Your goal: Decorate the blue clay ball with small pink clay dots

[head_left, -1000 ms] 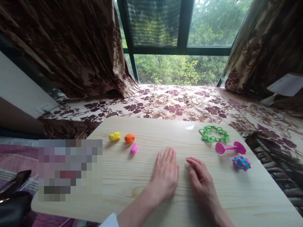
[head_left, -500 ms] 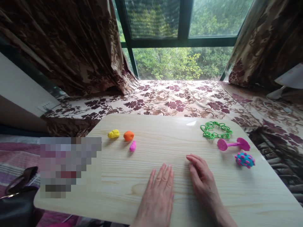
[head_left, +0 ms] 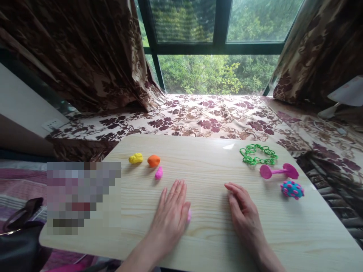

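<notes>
My left hand (head_left: 171,211) lies flat over the table, palm down, its fingers stretched out. From under its thumb side peeks a small bit of pink modelling clay (head_left: 189,216); the palm hides the rest. My right hand (head_left: 244,213) rests on its side on the tabletop, fingers loosely curved and thumb apart, with nothing seen in it. Beyond my left hand sit a pink clay lump (head_left: 159,173), an orange clay lump (head_left: 153,161) and a yellow clay lump (head_left: 135,158). Right of my right hand is a blue clay piece with pink bumps (head_left: 292,190).
A pink dumbbell-shaped clay piece (head_left: 279,172) and a ring of green clay links (head_left: 258,154) lie at the table's (head_left: 207,162) far right. A blurred patch covers the left side. Behind stand a flowered window seat (head_left: 210,113) and curtains; a black bag (head_left: 21,241) is at lower left.
My left hand has slid left and slightly forward, and a bit of pink clay now shows beside its thumb. My right hand stays nearly in place.
</notes>
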A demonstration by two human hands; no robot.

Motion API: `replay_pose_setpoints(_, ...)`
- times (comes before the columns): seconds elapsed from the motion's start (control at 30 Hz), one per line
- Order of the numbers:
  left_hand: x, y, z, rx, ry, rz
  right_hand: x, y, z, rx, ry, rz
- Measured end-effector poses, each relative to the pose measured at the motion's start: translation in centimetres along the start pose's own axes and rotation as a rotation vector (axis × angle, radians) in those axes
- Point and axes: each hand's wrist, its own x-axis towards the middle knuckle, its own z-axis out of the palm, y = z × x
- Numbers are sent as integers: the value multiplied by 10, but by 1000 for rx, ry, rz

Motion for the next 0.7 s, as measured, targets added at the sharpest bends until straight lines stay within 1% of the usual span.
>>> replay_pose_setpoints(0.07, -23, 10, -3, 18, -29, 47, 1, 0, -1, 8, -9, 1)
replay_pose_setpoints(0.1, -27, 18, -4, 17, -37, 87, 1, 0, -1, 10, -7, 2)
replay_pose_setpoints(0.17, -22, 37, -5, -9, -32, 150, 1, 0, -2, 9, 9, 16)
replay_pose_setpoints(0.2, -12, 46, -5, -29, -27, 150, 2, 0, -3, 7, 15, 27)
replay_pose_setpoints(0.27, 17, 60, -2, -75, -6, 108, 1, 0, -3, 3, 16, 47)
replay_pose_setpoints(0.33, 48, 65, 1, -114, 38, 68, 1, -1, -3, -1, 12, 48)
replay_pose_setpoints(0.4, 72, 60, 3, -130, 67, 37, 0, -2, -3, -7, 15, 38)
replay_pose_setpoints(0.47, 77, 46, 5, -121, 74, 18, 0, -3, -2, -11, 19, 32)
replay_pose_setpoints(0.53, 63, 25, 4, -86, 52, -3, -1, -3, -2, -5, 18, 38)
replay_pose_setpoints(0.6, 35, 7, 2, -31, 12, -13, -1, -3, -2, 10, 12, 50)
replay_pose_setpoints(0.67, 3, 2, -2, 15, -18, -24, 0, -3, -3, 24, -3, 56)
replay_pose_setpoints(0.7, -10, 5, -4, 25, -40, -10, 0, -3, -3, 30, -9, 56)
